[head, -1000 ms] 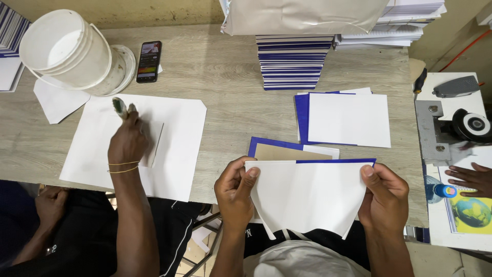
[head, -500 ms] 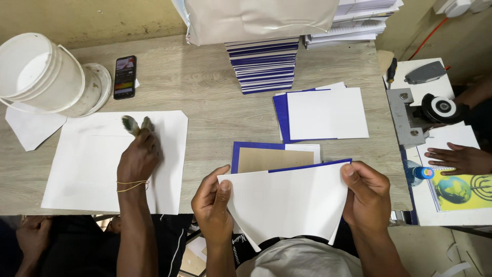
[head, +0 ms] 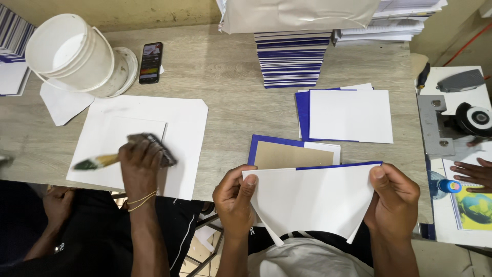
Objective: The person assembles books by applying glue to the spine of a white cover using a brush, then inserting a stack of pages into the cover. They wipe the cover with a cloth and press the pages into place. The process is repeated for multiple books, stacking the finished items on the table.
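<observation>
Both hands, left hand (head: 234, 197) and right hand (head: 393, 195), each grip closed on the folded white sheet (head: 312, 200) at the wooden surface's (head: 230, 66) near edge; a co-worker's hand (head: 139, 160) brushes paper beside them

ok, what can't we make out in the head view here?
- White sheet: lower corners, cut off behind left hand and right hand.
- Brown board: lower part, under the sheet.
- Phone screen: too small.
- Co-worker's brush: bristles, hidden by their hand.
</observation>
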